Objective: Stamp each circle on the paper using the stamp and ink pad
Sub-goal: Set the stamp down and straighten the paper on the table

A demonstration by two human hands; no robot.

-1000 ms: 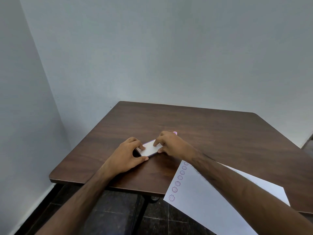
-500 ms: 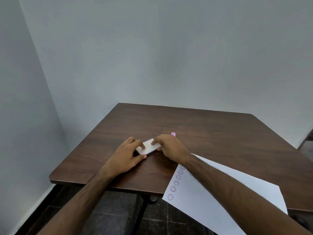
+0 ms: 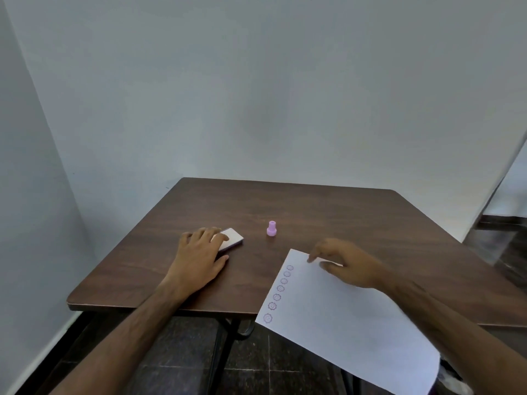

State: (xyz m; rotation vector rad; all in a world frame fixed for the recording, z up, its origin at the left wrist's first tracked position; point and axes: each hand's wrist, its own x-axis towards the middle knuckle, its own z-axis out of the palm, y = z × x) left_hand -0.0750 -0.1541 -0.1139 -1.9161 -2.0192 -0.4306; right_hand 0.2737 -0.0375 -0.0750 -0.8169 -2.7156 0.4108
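Head camera: your left hand (image 3: 199,259) lies flat, fingers spread over the closed white rectangular ink pad case (image 3: 229,238), while your right hand (image 3: 346,266) hangs loosely open, holding nothing, fingertips touching the top edge of the white paper sheet (image 3: 342,323). The sheet overhangs the dark brown wooden table (image 3: 285,206) (a nudge could slide it off). One small pink plastic stamp (image 3: 271,228) stands upright between the hands, easily toppled. Count: one stamp, one pad, one sheet, seven stamped circles (image 3: 279,288).
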